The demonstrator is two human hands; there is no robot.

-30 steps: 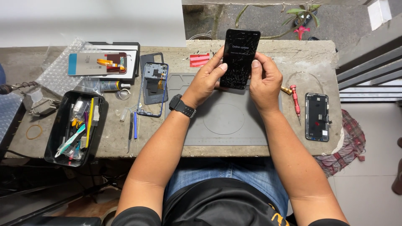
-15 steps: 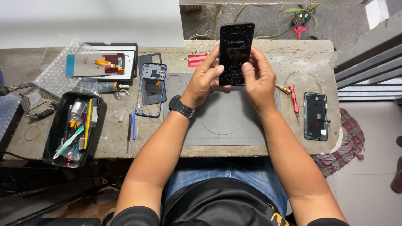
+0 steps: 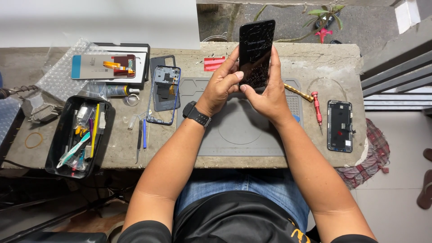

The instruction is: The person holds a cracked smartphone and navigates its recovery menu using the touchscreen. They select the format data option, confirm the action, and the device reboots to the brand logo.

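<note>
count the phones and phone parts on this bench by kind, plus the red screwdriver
Cracked phone held up in both hands: 1
Opened phone bodies lying flat, blue-framed and black: 2
Replacement screen in its box: 1
Red screwdriver: 1
Total: 5

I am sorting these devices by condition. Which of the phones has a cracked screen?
The black phone held up in both hands, left hand and right hand. Its glass shows cracks; the opened phones lying on the table show no screen.
</note>
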